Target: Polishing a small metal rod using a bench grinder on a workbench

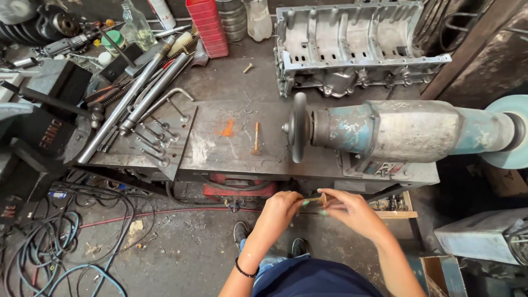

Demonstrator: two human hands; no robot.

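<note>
Both hands are meeting just below the desk [242, 159] edge: left hand [281, 206] and right hand [346, 209] are each pinching an end of a small slim metal part [318, 198], probably holding it level for inspection. It is hovering near the bench grinder [407, 132], whose dark wheel [300, 126] is facing a similar valve [256, 137] lying on the desk.

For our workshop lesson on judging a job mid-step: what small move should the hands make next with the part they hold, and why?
Probably lift the small slender metal part up toward the dark round grinding wheel. The left hand and right hand pinch it together below the bench edge, in front of the blue bench grinder; a similar rusty valve already lies on the metal bench top.
</note>
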